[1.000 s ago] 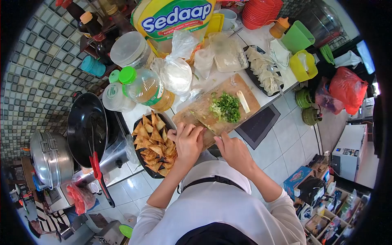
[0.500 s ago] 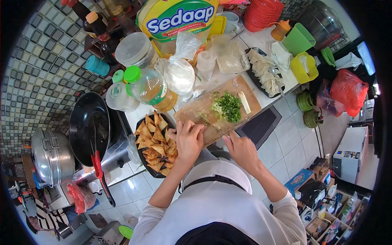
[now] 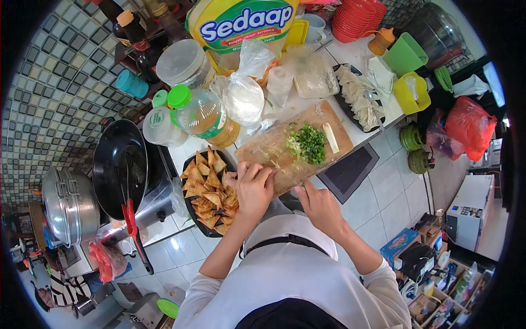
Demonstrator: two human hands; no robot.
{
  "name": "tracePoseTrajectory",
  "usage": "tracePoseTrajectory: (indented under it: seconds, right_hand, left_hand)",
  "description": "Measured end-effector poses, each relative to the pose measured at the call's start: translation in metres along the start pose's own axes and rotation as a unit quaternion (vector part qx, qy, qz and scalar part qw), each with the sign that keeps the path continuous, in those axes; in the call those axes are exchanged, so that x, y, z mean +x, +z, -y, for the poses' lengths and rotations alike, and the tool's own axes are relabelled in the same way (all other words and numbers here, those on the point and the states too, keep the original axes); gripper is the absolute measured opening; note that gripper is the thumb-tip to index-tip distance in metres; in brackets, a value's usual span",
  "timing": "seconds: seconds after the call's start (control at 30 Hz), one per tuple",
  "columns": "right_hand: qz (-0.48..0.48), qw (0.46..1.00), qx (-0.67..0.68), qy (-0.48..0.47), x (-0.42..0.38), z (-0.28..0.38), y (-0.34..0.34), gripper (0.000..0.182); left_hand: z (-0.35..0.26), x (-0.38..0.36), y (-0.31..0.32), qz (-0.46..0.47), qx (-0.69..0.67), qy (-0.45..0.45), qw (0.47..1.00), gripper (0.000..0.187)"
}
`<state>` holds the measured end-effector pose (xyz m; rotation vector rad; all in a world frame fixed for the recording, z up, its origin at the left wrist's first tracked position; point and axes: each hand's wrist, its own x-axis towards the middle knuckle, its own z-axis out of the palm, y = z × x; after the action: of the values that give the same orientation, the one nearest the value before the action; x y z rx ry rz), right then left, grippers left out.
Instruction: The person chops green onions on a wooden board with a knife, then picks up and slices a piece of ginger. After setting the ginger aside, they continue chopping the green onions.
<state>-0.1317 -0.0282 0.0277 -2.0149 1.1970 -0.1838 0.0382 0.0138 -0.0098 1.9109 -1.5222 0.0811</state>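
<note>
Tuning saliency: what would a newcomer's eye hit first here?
Probably the big Sedaap pack, top centre. Next, the bright chopped greens on the board, mid-frame, and the golden triangles left of it. The red handle jutting over the rim of the wok, at left, also pops.

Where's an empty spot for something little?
The white counter looks bare between the red bowls and black tray. The cutting board's far corner, beyond the chopped greens, is bare too. Behind the board, the green-capped bottle and bags are crowded.
</note>
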Motion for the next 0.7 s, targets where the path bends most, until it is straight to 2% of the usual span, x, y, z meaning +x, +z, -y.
tracePoseTrajectory:
  seconds: [0.07,0.17,0.5,0.57,0.7]
  right_hand:
    - [-0.024,0.997,-0.07,-0.019,0.0,0.002,0.003,0.031]
    - [-0.02,0.994,-0.101,-0.034,0.005,0.002,0.005,0.032]
    - [0.011,0.994,-0.108,-0.01,-0.005,-0.004,-0.008,0.032]
    - [0.001,0.993,-0.114,-0.024,-0.002,-0.001,-0.006,0.032]
    - [-0.003,0.992,-0.123,-0.021,0.009,-0.003,0.001,0.034]
  left_hand:
    - [0.001,0.0,0.001,0.004,-0.003,0.001,1.0,0.012]
    - [0.001,0.001,0.001,0.004,-0.005,0.004,1.0,0.014]
    - [-0.001,0.001,0.001,0.005,-0.01,-0.011,1.0,0.016]
    - [0.0,0.0,0.001,0.025,-0.014,-0.025,0.999,0.008]
    - [0.0,0.0,0.0,0.028,-0.003,-0.015,1.0,0.009]
